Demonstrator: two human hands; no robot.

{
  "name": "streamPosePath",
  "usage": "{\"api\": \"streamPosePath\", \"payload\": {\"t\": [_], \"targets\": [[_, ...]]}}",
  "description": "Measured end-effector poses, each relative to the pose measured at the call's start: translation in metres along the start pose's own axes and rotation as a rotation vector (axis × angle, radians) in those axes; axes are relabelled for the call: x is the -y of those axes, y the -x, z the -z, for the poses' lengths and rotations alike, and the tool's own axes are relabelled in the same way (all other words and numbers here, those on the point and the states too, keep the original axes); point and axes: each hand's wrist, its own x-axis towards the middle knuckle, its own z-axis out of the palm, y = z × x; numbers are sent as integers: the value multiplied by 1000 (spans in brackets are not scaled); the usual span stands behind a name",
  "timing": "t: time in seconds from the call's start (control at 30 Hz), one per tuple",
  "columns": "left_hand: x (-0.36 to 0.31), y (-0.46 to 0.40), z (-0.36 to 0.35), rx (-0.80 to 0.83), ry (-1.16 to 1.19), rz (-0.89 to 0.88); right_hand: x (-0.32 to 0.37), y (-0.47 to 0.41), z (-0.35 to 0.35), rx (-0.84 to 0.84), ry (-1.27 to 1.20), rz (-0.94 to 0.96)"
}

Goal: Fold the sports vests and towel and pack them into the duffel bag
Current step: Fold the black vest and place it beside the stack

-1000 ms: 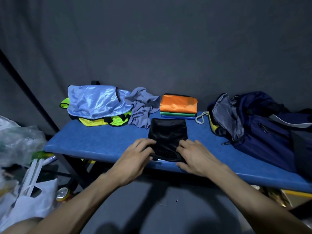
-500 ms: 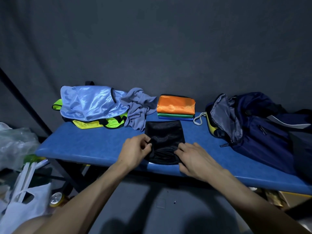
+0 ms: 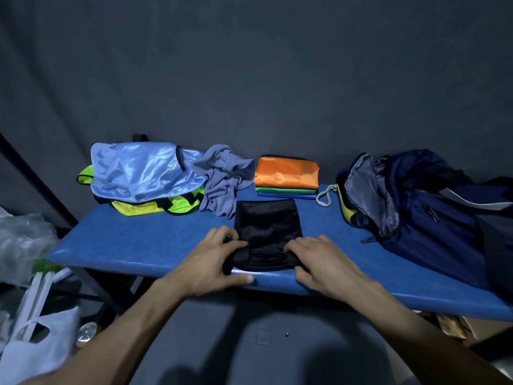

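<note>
Black vest (image 3: pixel 267 223): folded into a compact rectangle, sheer mesh-like fabric with slight sheen, near edge rolled/bunched into a thick fold. It lies flat on the blue counter (image 3: pixel 138 245), at the front edge, centre. Left hand (image 3: pixel 215 259) grips the near-left corner, fingers curled over the fabric, thumb along the counter edge below it. Right hand (image 3: pixel 319 259) grips the near-right corner, fingers curled onto the bunched fold. Behind the black vest, just apart: neat stack of folded vests (image 3: pixel 287 176), orange on top, green then blue under it. Left of the stack, touching it or nearly: grey towel (image 3: pixel 222 179), crumpled, unfolded. Further left: light blue vest (image 3: pixel 144 170), shiny, black trim, loosely heaped over a neon yellow vest (image 3: pixel 155 205), both unfolded. Duffel bag (image 3: pixel 416 204): navy, on the right end of the counter, mouth open toward the stack, grey lining showing, a yellow item visible at the opening, grey cord loop (image 3: pixel 324 195) hanging from its left side. Clear plastic bags (image 3: pixel 25 240) and a white plastic bag (image 3: pixel 33 354) sit off the counter's left end, lower down.
</note>
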Motion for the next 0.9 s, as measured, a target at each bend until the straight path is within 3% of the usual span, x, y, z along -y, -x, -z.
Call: {"api": "streamPosePath", "payload": {"t": [0.1,0.2,0.27,0.37,0.53,0.7,0.9], "targets": [[7,4,0,1,-148,-98,-4,-1,0,-18,-114,-35],[5,2,0,-69,-97,-142,-7,-2,9,6,-321,-101],[0,2,3,-83,13,-117,-10,-3,18,93,-555,-192],[-14,1,5,-8,301,71,-21,-4,26,205,-791,-312],[-13,-23,8,21,480,330,-33,-15,20,121,-851,-376],[-18,-46,13,-1,434,503,-36,-33,10,-7,-802,-428],[-20,-59,8,-76,287,583,-40,-52,-2,-122,-745,-595]]}}
